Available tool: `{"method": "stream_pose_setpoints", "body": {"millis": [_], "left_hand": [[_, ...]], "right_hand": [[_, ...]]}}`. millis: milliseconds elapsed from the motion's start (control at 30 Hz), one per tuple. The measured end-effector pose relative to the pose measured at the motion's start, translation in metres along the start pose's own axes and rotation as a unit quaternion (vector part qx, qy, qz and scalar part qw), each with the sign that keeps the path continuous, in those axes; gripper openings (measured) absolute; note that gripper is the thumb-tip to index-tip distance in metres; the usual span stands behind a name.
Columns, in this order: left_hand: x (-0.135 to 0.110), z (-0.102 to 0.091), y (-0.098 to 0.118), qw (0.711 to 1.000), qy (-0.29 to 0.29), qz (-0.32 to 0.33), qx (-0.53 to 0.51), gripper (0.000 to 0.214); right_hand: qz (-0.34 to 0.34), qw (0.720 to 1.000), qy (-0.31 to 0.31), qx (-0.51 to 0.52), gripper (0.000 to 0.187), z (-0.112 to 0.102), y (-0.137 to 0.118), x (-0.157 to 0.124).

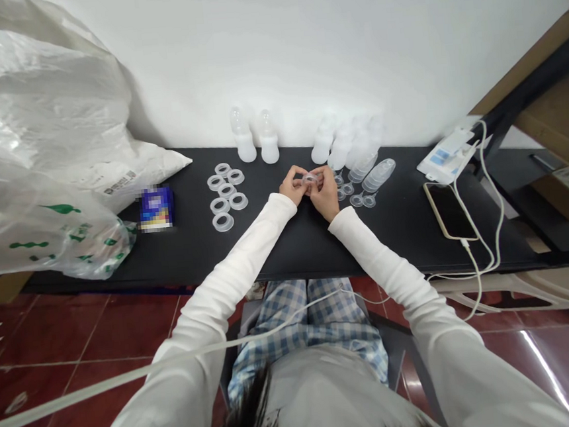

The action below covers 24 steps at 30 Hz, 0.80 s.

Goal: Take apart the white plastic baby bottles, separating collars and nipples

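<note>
My left hand [294, 185] and my right hand [325, 193] meet over the middle of the black table. Between their closed fingers is a translucent bottle collar ring [310, 179], partly covered by the fingertips. Just right of my right hand lie several small clear pieces with round ends [357, 200], some hidden behind the hand. Beside them are stacked clear domed covers [379, 174]. Several white bottles [322, 145] stand behind, near the wall. To the left, loose collar rings [223, 222] lie in a group. Two bottles with clear domed tops [269, 142] stand upright behind my hands.
Large plastic bags [55, 213] bulge over the table's left end, next to a blue box [156, 209]. On the right, a phone [450, 211] lies plugged into a white cable near a white power strip [449, 154]. A cable [226, 344] crosses over my lap.
</note>
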State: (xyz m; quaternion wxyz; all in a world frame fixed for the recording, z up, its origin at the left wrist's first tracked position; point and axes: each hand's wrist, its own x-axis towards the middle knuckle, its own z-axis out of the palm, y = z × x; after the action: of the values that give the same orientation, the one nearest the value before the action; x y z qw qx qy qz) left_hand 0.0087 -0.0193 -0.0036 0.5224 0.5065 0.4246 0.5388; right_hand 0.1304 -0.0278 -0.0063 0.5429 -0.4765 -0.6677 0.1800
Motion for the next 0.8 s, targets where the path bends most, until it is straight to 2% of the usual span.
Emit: {"method": "stream_pose_setpoints", "body": {"millis": [167, 300, 433, 633, 800], "left_hand": [[0.0036, 0.0016, 0.0023, 0.998, 0.017, -0.035, -0.044, 0.027], [0.0048, 0.0021, 0.0041, 0.996, 0.009, -0.027, -0.085, 0.034], [0.0044, 0.0021, 0.0016, 0.997, 0.006, -0.022, -0.073, 0.039], [0.0031, 0.0029, 0.0003, 0.998, 0.027, -0.012, -0.051, 0.035], [0.0019, 0.0029, 0.0007, 0.999, 0.032, -0.017, -0.039, 0.033]], "right_hand": [[-0.017, 0.999, -0.032, -0.003, 0.017, -0.0048, -0.0007, 0.0048], [-0.02, 0.999, -0.043, 0.016, 0.027, -0.0071, -0.001, 0.007], [-0.005, 0.999, -0.036, 0.04, 0.027, -0.0052, 0.0003, 0.0061], [0.023, 0.998, -0.014, 0.063, 0.026, -0.0013, 0.003, 0.0041], [0.063, 0.993, -0.013, 0.102, 0.033, -0.0002, 0.0057, 0.0043]]}}
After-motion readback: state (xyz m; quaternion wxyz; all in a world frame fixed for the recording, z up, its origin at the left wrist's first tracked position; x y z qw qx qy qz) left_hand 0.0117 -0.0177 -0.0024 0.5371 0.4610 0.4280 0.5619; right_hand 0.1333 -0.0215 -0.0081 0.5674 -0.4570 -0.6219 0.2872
